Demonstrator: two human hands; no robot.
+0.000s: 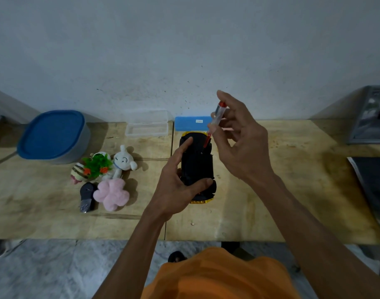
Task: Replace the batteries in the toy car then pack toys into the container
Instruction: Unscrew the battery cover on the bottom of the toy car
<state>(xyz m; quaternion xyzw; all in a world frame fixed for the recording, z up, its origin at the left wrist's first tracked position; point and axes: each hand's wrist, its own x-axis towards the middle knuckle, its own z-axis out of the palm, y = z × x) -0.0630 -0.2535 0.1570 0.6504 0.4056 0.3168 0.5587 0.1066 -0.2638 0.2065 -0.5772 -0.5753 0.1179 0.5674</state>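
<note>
Your left hand [176,182] grips upturned toy car [197,167], forefinger extended along underside; your right hand [238,139] pinches screwdriver [213,124], tip below fingertips, on car.

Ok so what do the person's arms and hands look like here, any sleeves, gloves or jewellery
Both forearms are bare up to where they leave the picture, with no sleeve showing. The left hand and right hand wear no gloves, and no rings, watch or bracelet can be seen. The only clothing in sight is an orange shirt at the bottom edge.
</note>
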